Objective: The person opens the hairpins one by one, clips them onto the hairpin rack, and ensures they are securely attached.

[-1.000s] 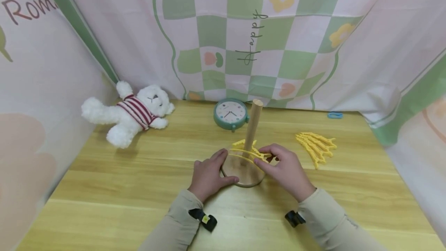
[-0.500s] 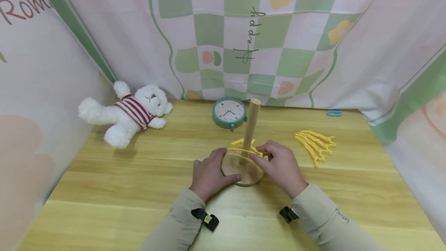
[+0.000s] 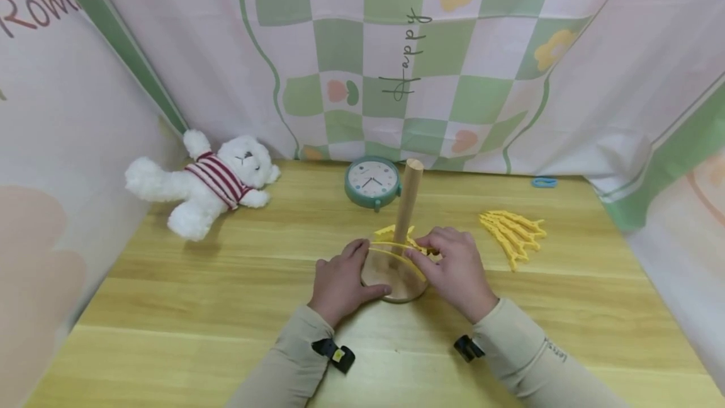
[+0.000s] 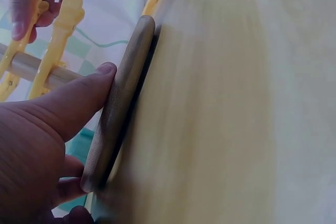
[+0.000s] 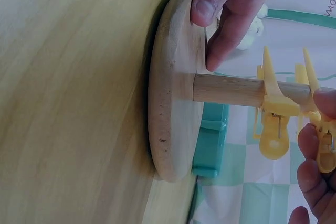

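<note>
On the checkered cloth behind my table I can read the word "Happy", written sideways in dark curly letters. On the pink cloth at my left I see big letters, "Rom", and the rest is cut off. The clock has numbers, but they are too small to read.

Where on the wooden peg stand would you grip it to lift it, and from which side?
Grip the upright peg near its bare top, coming from above: the yellow clips crowd its lower part, and the left hand and right hand sit around the round base. The peg looks slim enough to wrap fingers around.
</note>
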The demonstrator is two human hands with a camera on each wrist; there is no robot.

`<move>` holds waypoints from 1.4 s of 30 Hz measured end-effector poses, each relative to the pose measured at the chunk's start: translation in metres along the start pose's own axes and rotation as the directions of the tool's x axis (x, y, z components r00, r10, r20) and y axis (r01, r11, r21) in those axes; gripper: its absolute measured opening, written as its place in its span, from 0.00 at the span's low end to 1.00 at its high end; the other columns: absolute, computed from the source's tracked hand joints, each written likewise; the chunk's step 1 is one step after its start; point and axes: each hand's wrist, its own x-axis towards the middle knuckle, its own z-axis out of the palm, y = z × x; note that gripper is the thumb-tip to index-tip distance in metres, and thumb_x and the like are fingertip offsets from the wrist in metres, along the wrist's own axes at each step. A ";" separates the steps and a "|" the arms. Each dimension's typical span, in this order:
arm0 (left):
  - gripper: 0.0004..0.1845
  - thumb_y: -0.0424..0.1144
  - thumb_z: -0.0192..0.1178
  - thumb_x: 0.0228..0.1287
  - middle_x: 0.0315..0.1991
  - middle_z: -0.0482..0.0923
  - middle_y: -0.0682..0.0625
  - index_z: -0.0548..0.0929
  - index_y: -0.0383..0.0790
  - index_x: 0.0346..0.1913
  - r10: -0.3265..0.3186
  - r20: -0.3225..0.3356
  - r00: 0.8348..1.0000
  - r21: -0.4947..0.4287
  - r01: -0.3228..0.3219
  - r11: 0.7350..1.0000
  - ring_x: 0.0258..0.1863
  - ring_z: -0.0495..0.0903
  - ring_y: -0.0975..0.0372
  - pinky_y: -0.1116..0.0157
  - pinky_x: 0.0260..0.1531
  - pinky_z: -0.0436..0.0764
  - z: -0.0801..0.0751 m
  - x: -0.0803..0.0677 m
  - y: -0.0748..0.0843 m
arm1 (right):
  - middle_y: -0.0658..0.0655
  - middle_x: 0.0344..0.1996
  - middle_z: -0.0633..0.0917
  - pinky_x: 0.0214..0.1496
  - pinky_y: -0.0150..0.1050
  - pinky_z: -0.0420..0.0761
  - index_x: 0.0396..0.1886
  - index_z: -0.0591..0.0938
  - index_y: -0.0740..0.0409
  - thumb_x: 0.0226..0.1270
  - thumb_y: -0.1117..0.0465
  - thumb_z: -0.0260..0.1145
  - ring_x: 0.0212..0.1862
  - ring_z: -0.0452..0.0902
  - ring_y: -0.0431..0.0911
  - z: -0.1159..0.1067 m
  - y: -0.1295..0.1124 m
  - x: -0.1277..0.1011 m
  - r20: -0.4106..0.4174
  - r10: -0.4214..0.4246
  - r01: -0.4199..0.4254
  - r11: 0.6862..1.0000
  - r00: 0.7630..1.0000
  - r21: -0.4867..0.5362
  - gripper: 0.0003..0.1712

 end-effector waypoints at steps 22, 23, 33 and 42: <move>0.52 0.73 0.59 0.43 0.68 0.61 0.54 0.62 0.48 0.70 0.039 0.036 0.999 -0.022 -0.038 0.999 0.49 0.74 0.54 0.54 0.40 0.65 -0.002 0.000 -0.001 | 0.42 0.26 0.82 0.44 0.45 0.60 0.29 0.85 0.54 0.51 0.55 0.73 0.37 0.72 0.42 -0.009 0.014 0.007 0.068 -0.092 0.090 0.995 0.993 0.031 0.09; 0.52 0.73 0.58 0.43 0.68 0.61 0.54 0.61 0.49 0.70 0.039 0.043 0.998 -0.024 -0.038 0.999 0.49 0.73 0.54 0.54 0.40 0.65 -0.002 0.001 -0.001 | 0.42 0.26 0.82 0.45 0.45 0.59 0.29 0.85 0.54 0.52 0.55 0.73 0.37 0.72 0.42 -0.009 0.014 0.007 0.074 -0.095 0.093 0.995 0.993 0.033 0.09; 0.52 0.73 0.58 0.43 0.68 0.60 0.54 0.60 0.49 0.70 0.039 0.063 0.997 -0.025 -0.037 0.999 0.50 0.73 0.55 0.56 0.40 0.63 -0.002 0.001 -0.002 | 0.43 0.27 0.83 0.46 0.45 0.59 0.29 0.85 0.52 0.52 0.53 0.73 0.39 0.72 0.42 -0.011 0.016 0.008 0.093 -0.090 0.087 0.996 0.992 0.031 0.09; 0.53 0.73 0.59 0.42 0.67 0.62 0.53 0.62 0.47 0.69 0.017 0.039 0.999 -0.050 -0.015 0.999 0.53 0.72 0.55 0.57 0.40 0.63 0.001 0.001 -0.002 | 0.45 0.29 0.84 0.52 0.50 0.56 0.31 0.86 0.53 0.53 0.50 0.71 0.41 0.73 0.45 -0.011 0.011 0.005 0.120 0.022 -0.024 1.000 0.993 0.017 0.13</move>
